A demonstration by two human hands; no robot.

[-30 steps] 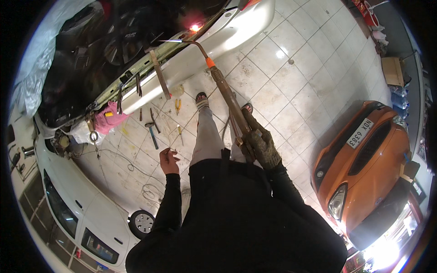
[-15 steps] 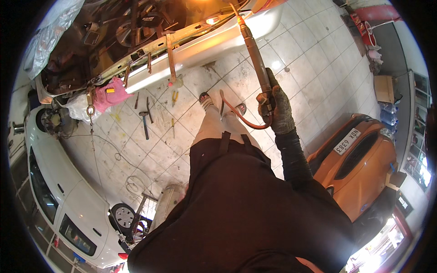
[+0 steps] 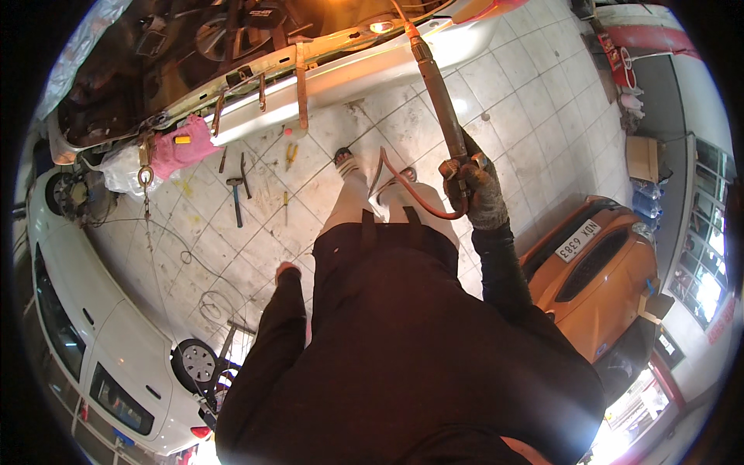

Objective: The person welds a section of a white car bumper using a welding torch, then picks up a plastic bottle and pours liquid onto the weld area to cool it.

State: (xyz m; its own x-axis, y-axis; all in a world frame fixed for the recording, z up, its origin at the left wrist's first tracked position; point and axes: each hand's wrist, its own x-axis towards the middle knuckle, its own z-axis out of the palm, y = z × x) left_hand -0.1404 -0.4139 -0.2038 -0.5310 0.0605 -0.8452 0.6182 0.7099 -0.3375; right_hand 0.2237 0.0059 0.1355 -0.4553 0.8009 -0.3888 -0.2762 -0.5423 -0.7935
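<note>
My gloved right hand (image 3: 487,194) is wrapped round the handle of a gas torch (image 3: 442,97), beside its brass valve knobs. A reddish hose (image 3: 422,208) loops from the torch's lower end toward my feet. The torch points up and away, its tip at the opened end of a white car (image 3: 372,74), where an orange glow shows. My left hand (image 3: 288,270) hangs low by my left side, apart from any tool; only a small part of it shows past the dark sleeve, and its fingers cannot be made out.
On the tiled floor lie a hammer (image 3: 235,201), yellow-handled pliers (image 3: 291,155) and a screwdriver (image 3: 286,208). A chain (image 3: 146,186) runs from the car's left end. A white car (image 3: 101,325) stands at left, an orange car (image 3: 597,271) at right. Cables (image 3: 213,306) coil on the floor.
My left hand and forearm have come into view at the lower left. The torch stays in my right hand, whose fingers have shifted near the valves. The view has moved slightly.
</note>
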